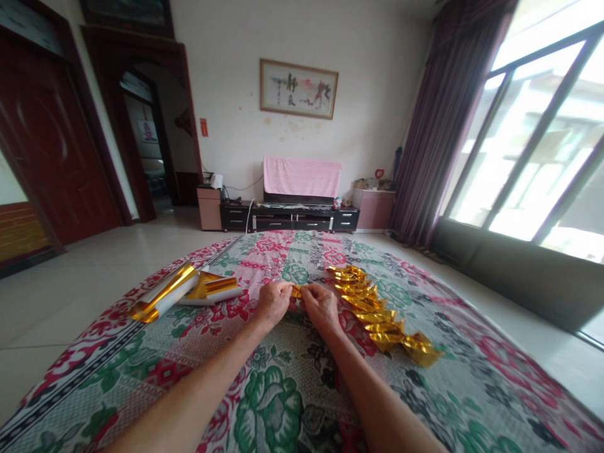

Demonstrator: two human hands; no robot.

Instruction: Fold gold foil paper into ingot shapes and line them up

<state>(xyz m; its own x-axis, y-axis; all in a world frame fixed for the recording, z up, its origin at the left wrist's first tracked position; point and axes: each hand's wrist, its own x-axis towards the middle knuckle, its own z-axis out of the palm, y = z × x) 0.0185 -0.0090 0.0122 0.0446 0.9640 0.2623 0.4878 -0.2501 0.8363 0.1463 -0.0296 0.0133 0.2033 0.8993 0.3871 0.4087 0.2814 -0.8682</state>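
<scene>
A small piece of gold foil [296, 291] is pinched between my two hands over the middle of the cloth. My left hand [274, 302] has its fingers closed on the foil's left end, and my right hand [321, 305] grips the right end. Right of my hands lies a row of several folded, shiny gold foil pieces [370, 305], running toward the near right. Two loosely rolled sheets, gold on one side and white on the other, lie to the left: a longer roll [165, 292] and a shorter one [214, 289] beside it.
A floral cloth [268, 402] in red, green and grey covers the round surface under my hands. Beyond it, a low black cabinet [295, 220] stands at the wall with a pink cloth [302, 176] above. A purple curtain [438, 126] and windows are at right, a red door [51, 138] at left.
</scene>
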